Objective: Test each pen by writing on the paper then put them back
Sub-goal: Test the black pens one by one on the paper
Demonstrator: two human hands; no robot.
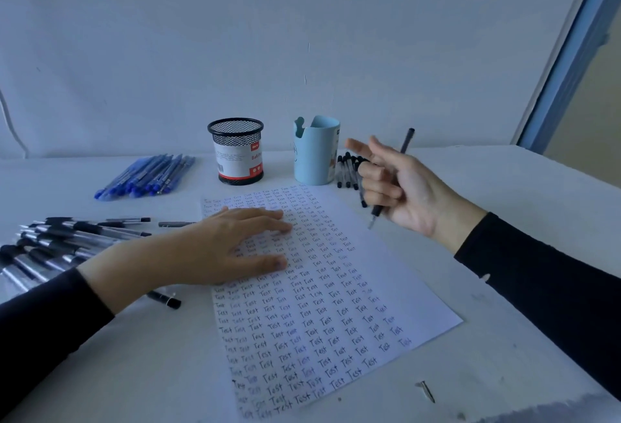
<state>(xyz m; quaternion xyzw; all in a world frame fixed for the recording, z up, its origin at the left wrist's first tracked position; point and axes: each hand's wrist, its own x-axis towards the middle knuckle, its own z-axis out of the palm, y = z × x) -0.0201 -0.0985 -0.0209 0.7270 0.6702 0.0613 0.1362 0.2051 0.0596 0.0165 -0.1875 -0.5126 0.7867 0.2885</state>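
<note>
Overhead, right hand (400,187) grips slim pen (391,177) (matte black).

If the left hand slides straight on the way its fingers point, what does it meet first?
The left hand meets only more paper at first, then probably the tip of the black pen that the right hand holds, if that tip hangs low enough; depth is unclear.

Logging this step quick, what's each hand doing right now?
Left hand: open, lying flat on the paper.
Right hand: holds a black pen, lifted clear of the sheet.
</note>
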